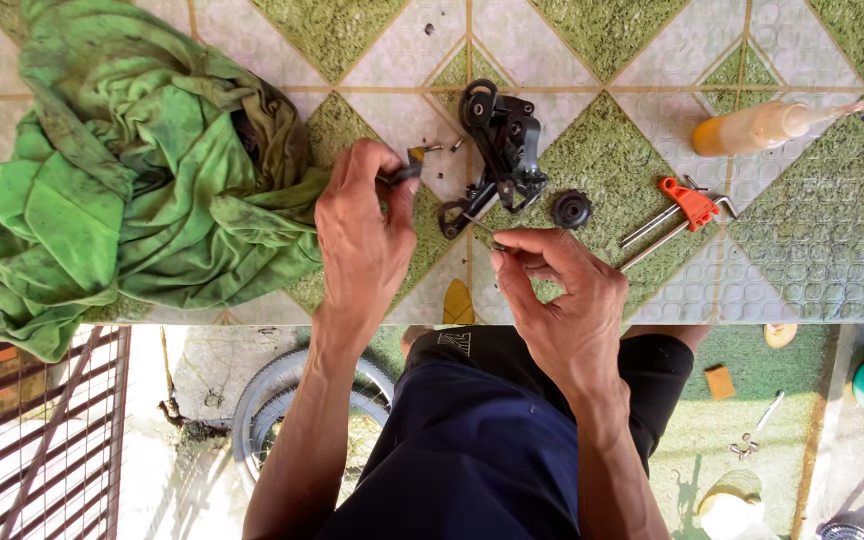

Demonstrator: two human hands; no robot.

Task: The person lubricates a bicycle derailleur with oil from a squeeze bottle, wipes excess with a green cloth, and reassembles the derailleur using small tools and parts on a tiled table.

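- Left hand [362,235] pinches a small dark part [407,172]; right hand [562,300] grips a thin pin [482,226] between its fingertips.
- The black derailleur [500,150] lies on the tabletop [802,260] just beyond both hands, long axis running away from the person, between them.
- Green rag [142,170] left; hex keys [677,215] and oil bottle [762,127] right.

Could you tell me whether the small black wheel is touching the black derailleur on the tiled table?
Apart. The head view shows a strip of green tile between the small black wheel and the black derailleur.
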